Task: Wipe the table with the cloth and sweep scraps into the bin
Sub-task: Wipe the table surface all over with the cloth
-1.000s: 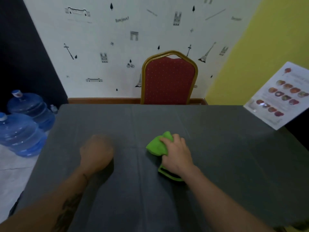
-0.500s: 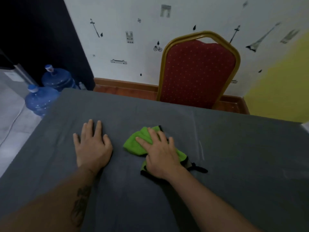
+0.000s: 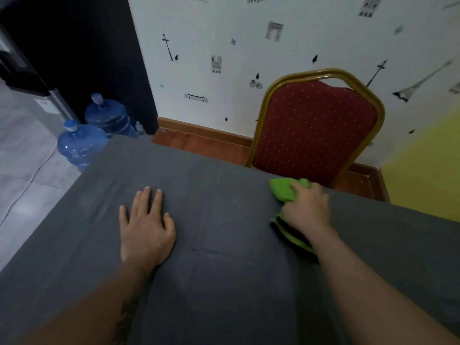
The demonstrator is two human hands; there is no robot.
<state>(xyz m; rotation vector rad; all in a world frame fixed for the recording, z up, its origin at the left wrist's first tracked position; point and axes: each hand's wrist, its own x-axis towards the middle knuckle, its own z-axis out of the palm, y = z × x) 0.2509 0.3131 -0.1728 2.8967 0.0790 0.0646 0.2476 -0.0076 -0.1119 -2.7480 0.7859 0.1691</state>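
Pressing green cloth (image 3: 283, 191) flat under right hand (image 3: 307, 209), fingers curled over it, blurred; cloth at 2 o'clock on table, near far edge, black-trimmed fold poking out by wrist. Left hand (image 3: 145, 229) open, palm down, holding nothing, fingers spread, at 10 o'clock. Grey table (image 3: 224, 282) filling lower view. Red chair (image 3: 315, 130), gold frame, at 1 o'clock behind far edge. Blue water jugs (image 3: 82, 143) on floor at 10 o'clock.
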